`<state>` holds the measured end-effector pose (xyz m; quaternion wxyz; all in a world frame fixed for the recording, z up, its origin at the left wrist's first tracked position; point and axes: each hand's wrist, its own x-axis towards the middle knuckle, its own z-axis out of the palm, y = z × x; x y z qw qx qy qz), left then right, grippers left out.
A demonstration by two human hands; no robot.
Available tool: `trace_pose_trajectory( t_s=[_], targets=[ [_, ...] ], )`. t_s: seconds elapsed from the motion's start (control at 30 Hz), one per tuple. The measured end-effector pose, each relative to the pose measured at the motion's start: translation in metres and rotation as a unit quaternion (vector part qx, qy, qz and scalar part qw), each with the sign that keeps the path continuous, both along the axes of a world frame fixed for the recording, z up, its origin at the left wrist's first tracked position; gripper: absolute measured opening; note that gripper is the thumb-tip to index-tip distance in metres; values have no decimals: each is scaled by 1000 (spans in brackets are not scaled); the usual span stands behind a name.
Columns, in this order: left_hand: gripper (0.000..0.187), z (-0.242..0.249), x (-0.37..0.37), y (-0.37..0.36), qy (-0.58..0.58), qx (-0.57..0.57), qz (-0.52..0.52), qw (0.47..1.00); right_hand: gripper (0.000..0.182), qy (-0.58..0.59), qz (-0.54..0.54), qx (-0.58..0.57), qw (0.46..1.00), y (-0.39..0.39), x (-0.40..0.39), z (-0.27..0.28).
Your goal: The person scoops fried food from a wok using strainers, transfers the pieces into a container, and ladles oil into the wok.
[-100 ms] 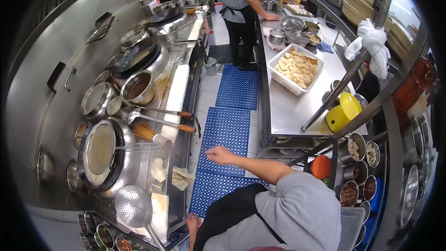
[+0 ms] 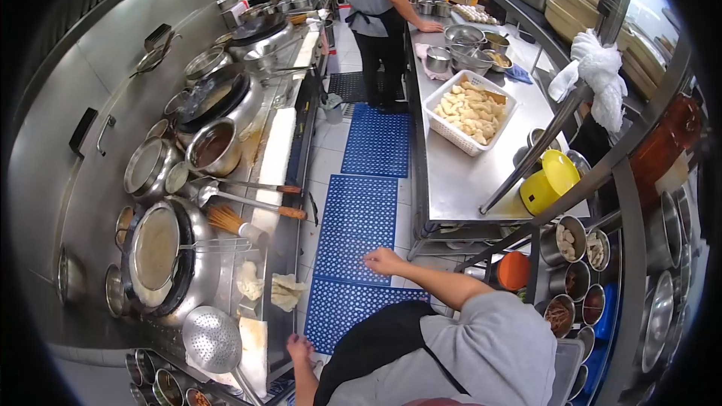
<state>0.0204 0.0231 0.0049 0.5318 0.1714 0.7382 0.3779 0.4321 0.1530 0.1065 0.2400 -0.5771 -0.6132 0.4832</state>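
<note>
My right hand (image 2: pixel 383 262) hangs over the blue perforated floor mat (image 2: pixel 353 218), its fingers curled in and nothing visible in them. Lower down, my left hand (image 2: pixel 300 347) is beside the front edge of the stove counter, also with loosely curled fingers and no object showing. A crumpled pale cloth (image 2: pixel 286 292) drapes over that edge just above it. To its left, a perforated skimmer (image 2: pixel 213 339) lies on the counter. Farther up are a bamboo wok brush (image 2: pixel 229 219) and a wok spatula with a wooden handle (image 2: pixel 292 212).
Woks, including one under a round strainer (image 2: pixel 156 246), line the left side. Along the right stands a steel table (image 2: pixel 459 188) bearing a white basket (image 2: pixel 451 129) of pale food pieces and a yellow container (image 2: pixel 545 188). A co-worker (image 2: pixel 376 0) stands at the aisle's far end.
My right hand has swung right and slightly down, away from the stove side. My left hand has shifted left and up toward the counter edge. The whole view has moved slightly.
</note>
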Motion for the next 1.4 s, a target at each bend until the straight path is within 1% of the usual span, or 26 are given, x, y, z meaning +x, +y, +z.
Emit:
trace_pose_trajectory(
  t_s=[0.03,0.07,0.1,0.13,0.17,0.2,0.23,0.37,0.43,0.47,0.5,0.53,0.6,0.67,0.7,0.73,0.8,0.87,0.9,1.0,1.03,1.13,1.17,1.27,1.3,1.4],
  targets=[
    [62,-4,11,11,13,16,28,999,29,-30,-42,-75,996,-9,41,-5],
    [65,24,20,30,-15,12,66,998,28,-9,-82,-125,989,-23,57,-11],
    [70,36,18,48,-38,43,97,994,27,15,-120,-175,977,-37,67,-18],
    [73,42,28,65,-30,24,101,994,26,15,-136,-194,971,-50,87,-29],
    [76,64,38,78,-22,19,119,992,26,23,-151,-215,965,-61,96,-42],
    [64,47,21,92,-40,23,108,993,26,32,-164,-237,957,-69,101,-51],
    [53,46,13,103,-125,20,85,988,30,31,-155,-239,958,-74,106,-54],
    [49,60,31,123,-129,49,96,986,32,106,-178,-250,946,-77,97,-47],
    [54,58,37,133,-102,47,70,991,32,137,-186,-263,937,-69,74,-17],
    [56,57,37,141,-89,46,56,993,31,135,-157,-248,946,-61,61,-9],
    [41,54,38,146,-81,37,30,996,30,131,-128,-233,955,-51,49,-1],
    [35,82,50,141,-17,16,-6,1000,29,125,-96,-217,963,-42,33,5],
    [32,37,46,134,144,119,-143,972,26,106,2,-165,981,-21,-5,12],
    [33,3,45,128,227,164,-182,943,28,77,63,-93,991,-5,-58,34],
    [30,73,75,110,158,128,-165,965,30,36,127,14,991,2,-80,33],
    [30,68,72,110,57,107,-128,984,33,-4,188,121,975,10,-104,32],
    [27,97,86,103,-98,103,-47,989,34,-46,180,165,969,13,-150,31],
    [31,110,82,107,-287,105,3,952,34,-64,170,187,965,19,-184,36],
    [33,115,79,108,-378,102,28,920,33,-63,166,181,967,19,-195,37],
    [36,138,62,113,-551,91,-15,830,27,-86,142,196,966,20,-215,26],
    [29,167,65,113,-534,59,35,843,25,-88,137,211,964,22,-219,22],
    [24,97,30,123,-543,66,-62,835,22,-125,111,214,962,38,-227,8],
    [20,101,29,123,-473,45,-59,878,22,-141,100,208,963,43,-230,7],
    [30,59,36,131,-353,77,38,932,21,-134,212,45,967,35,-244,61],
    [33,21,28,134,-456,128,4,881,30,-111,276,38,954,37,-250,68],
    [42,1,32,137,-629,177,-35,756,38,38,232,-23,972,47,-271,60]
  ],
)
